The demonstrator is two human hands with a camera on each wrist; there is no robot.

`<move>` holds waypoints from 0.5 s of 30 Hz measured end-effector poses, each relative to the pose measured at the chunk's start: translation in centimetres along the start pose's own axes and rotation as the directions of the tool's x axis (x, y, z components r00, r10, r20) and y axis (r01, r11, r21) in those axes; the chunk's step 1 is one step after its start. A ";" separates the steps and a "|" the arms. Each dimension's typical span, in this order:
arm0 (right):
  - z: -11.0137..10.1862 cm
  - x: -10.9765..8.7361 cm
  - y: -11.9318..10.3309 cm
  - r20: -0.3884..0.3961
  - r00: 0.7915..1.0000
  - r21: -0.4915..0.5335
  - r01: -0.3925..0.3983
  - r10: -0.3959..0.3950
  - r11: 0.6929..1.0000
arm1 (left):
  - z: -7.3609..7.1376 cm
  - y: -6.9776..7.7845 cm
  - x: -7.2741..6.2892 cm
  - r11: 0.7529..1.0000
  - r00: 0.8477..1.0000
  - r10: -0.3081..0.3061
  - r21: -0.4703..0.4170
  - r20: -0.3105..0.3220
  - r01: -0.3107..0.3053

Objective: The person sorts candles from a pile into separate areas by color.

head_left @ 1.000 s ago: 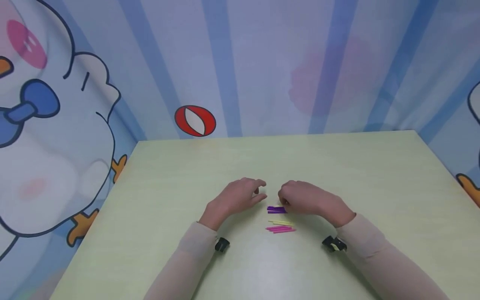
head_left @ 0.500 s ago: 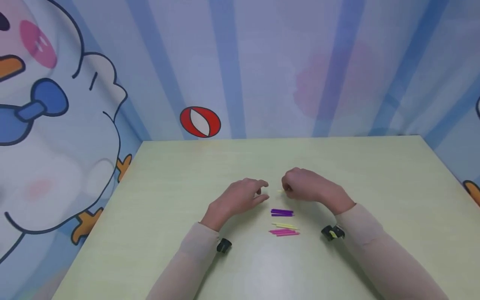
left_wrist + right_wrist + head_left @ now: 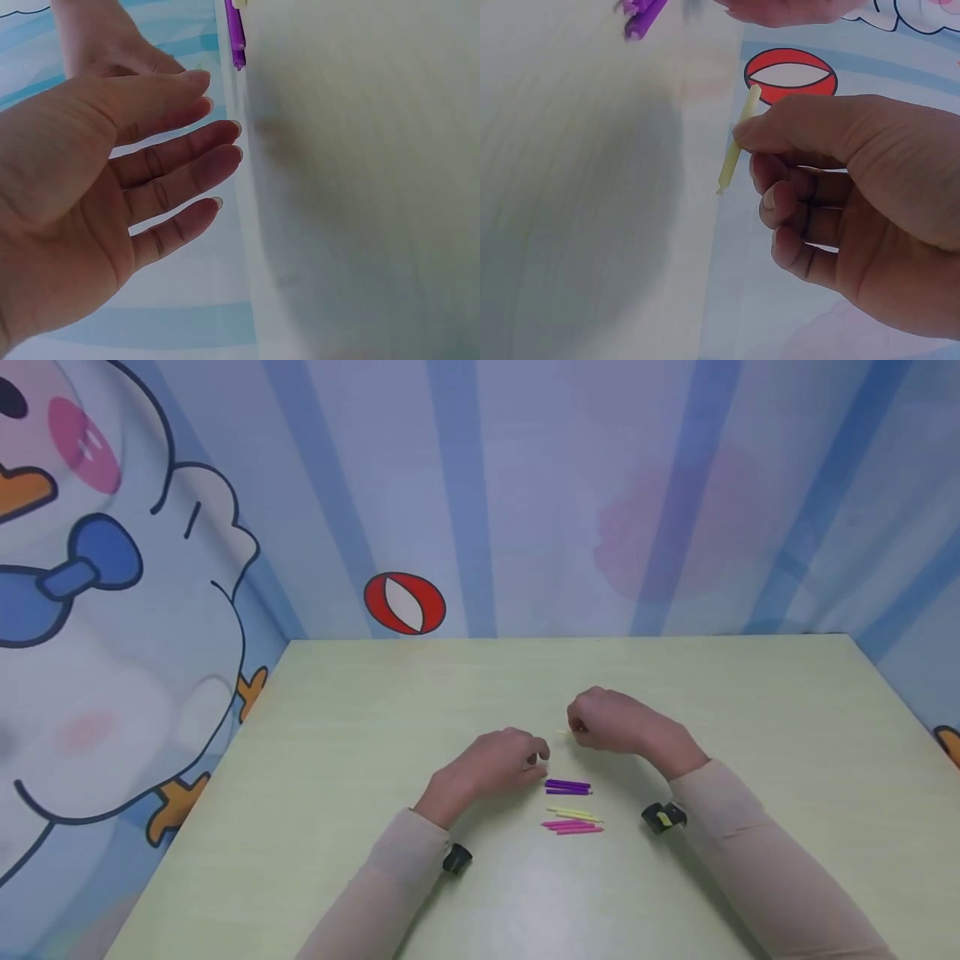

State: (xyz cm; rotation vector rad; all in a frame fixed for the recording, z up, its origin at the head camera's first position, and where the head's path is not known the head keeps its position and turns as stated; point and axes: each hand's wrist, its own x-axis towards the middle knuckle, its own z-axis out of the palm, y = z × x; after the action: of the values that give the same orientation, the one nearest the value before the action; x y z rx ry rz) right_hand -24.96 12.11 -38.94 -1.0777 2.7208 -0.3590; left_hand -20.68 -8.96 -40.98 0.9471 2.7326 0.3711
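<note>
My right hand (image 3: 615, 720) pinches a thin yellow candle (image 3: 727, 166) between thumb and index finger, above the table; its wick end points down in the right wrist view. The other fingers of that hand are bent toward the palm. My left hand (image 3: 495, 766) holds nothing, its fingers apart and loosely bent. Its thumb is close to the left ends of a row of purple candles (image 3: 568, 792); whether it touches them I cannot tell. Nearer to me lie yellow candles (image 3: 576, 815), and just below them several pink candles (image 3: 573, 832).
The pale yellow-green table (image 3: 375, 693) reaches back to a wall with blue stripes (image 3: 540, 485). A printed cartoon bird (image 3: 112, 652) covers the wall on the left. Each sleeve carries a small black wrist device (image 3: 663, 817).
My right hand has lifted away from the purple candles with the yellow candle and moved farther back. My left hand has come slightly right, toward the purple candles.
</note>
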 end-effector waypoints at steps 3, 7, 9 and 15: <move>0.0 0.2 0.1 -0.007 1.000 0.000 0.003 -0.003 1.000 | 0.4 0.1 0.2 1.000 1.000 0.026 0.006 0.005 -0.026; 0.1 0.5 0.2 -0.016 1.000 -0.005 0.009 -0.009 1.000 | 0.6 0.4 0.2 0.998 0.998 0.064 0.015 0.012 -0.064; 0.0 0.7 0.2 -0.016 1.000 -0.003 0.009 -0.009 1.000 | 0.6 0.7 0.1 0.996 0.996 0.087 0.020 0.018 -0.087; 0.0 1.4 0.5 -0.007 1.000 0.009 -0.010 0.010 1.000 | 0.8 1.3 0.0 0.991 0.992 0.125 0.051 0.024 -0.126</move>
State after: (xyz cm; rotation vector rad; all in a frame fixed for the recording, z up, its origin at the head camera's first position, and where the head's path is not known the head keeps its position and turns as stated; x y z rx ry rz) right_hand -26.27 11.48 -39.25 -1.0618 2.7276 -0.3737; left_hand -19.73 -7.79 -41.34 1.1340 2.6833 0.3107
